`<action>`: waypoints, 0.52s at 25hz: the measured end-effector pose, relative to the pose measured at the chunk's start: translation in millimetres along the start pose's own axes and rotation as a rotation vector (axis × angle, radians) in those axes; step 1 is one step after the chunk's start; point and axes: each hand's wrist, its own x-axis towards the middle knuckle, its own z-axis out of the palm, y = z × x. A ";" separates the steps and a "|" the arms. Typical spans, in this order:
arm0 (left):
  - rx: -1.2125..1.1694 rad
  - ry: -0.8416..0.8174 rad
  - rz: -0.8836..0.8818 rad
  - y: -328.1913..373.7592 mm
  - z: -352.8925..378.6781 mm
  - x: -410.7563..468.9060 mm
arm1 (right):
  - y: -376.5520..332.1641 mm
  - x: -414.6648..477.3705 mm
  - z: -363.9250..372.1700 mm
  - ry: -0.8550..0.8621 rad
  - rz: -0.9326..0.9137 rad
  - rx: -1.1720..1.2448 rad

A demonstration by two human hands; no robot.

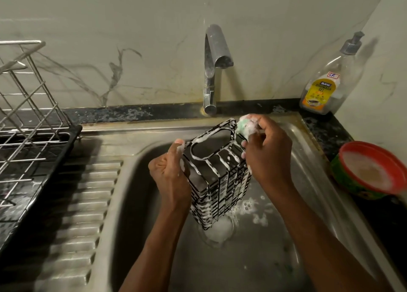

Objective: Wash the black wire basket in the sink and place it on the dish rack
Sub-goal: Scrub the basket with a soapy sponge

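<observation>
Black wire basket (217, 175): I have it tilted above the sink (136, 192) basin, clear of the floor as far as I can tell. Foam coats the rim and side wires. The left rim corner is inside my left fingers and the far right corner is under my right fingertips.
Left hand (169, 170): the fingers are curled round the basket's left upright edge with the thumb laid over the rim corner. The forearm rises from below and the palm faces the wires.
Right hand (266, 150): the fingers and thumb pinch a foamy sponge (245, 126) against the rim's far corner. The knuckles are up and the wrist arches over the basket's right side.
Risk, slip: my only hold on the basket is the left grip on soapy wire. I judge a hard scrub stroke could twist it out of those fingers and drop it onto the drain (220, 227) below.
Risk, snag: the sponge may catch on a wire end and tear, or jerk the basket sideways.
Risk, residue: suds sit thick between the lower wires, so racking it without a rinse would carry soap over.
Faucet (212, 71): it stands just beyond my right fingertips, and I see no stream.
Dish rack (28, 115): it is well to the left of my left fingers, apart from the basket.
Soapy bowl (370, 170): it sits to the right of my right wrist on the counter edge, and an outward elbow swing could knock it.
</observation>
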 end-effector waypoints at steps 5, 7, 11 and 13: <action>0.239 -0.211 0.155 -0.9 2.2 -5.0 | 6.4 7.8 -7.5 0.138 -0.116 -0.025; 0.388 -0.245 0.200 -5.5 2.1 -3.2 | 10.4 6.6 -8.1 0.144 -0.108 -0.026; 0.499 -0.241 0.166 -7.2 -4.8 5.8 | 0.4 2.7 -3.9 0.113 -0.201 -0.035; 0.570 -0.267 0.165 -2.8 -10.2 10.9 | -6.6 -3.3 -0.6 0.055 -0.320 -0.090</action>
